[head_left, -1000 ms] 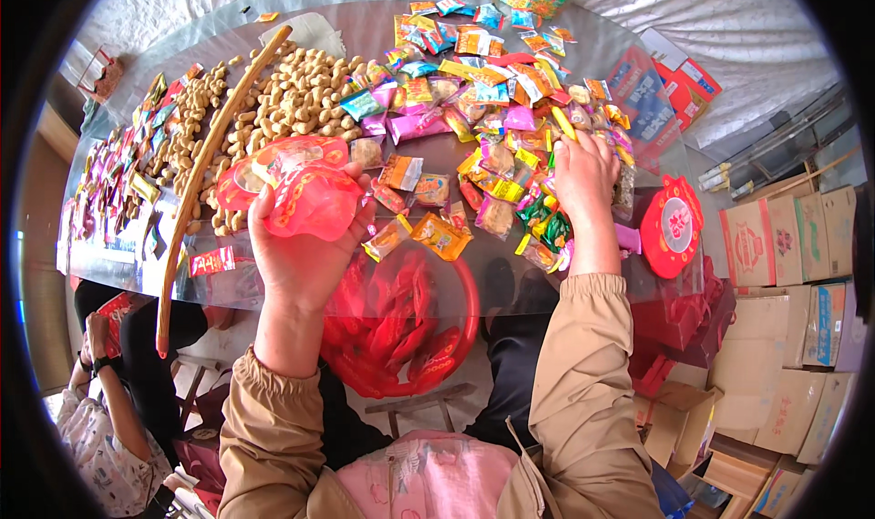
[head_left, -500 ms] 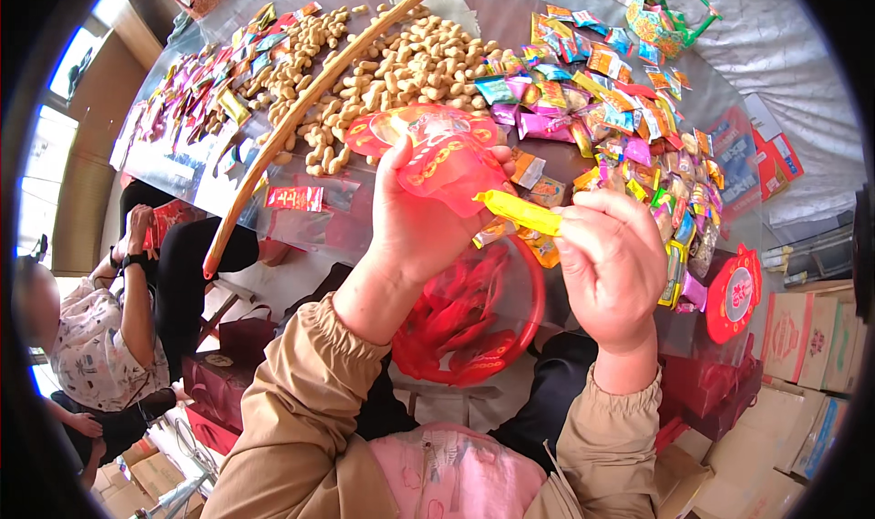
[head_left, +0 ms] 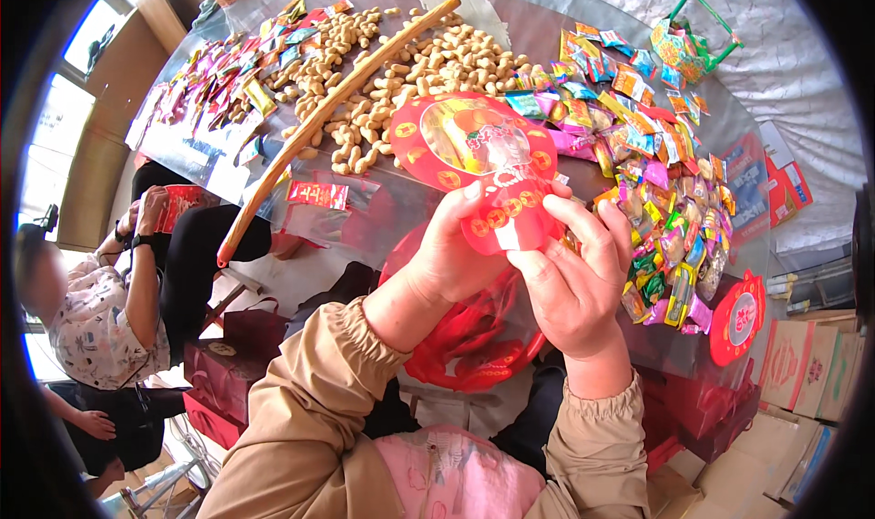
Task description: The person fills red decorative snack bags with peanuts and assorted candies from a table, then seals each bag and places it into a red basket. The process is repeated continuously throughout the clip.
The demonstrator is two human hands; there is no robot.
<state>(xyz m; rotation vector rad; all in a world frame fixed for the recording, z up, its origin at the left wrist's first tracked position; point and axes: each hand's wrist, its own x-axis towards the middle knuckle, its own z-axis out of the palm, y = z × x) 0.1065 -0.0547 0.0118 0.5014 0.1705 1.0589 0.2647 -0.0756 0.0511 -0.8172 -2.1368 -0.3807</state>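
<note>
A red plastic pouch with gold coin marks and a clear middle is held up over the table's near edge. My left hand grips its lower left corner. My right hand pinches its lower right edge, fingers curled on the open mouth. The yellow candy seen earlier is hidden; I cannot tell if it is inside. Below my hands hangs a large red bag full of red pouches.
The table carries a heap of peanuts, a long wooden stick, and colourful wrapped candies on the right. Another person sits at the left holding a red pouch. Cardboard boxes stand at the right.
My right hand picked a yellow candy from the pile and brought it to the pouch. Now both hands hold the pouch and the candy is out of sight. The view swung left.
</note>
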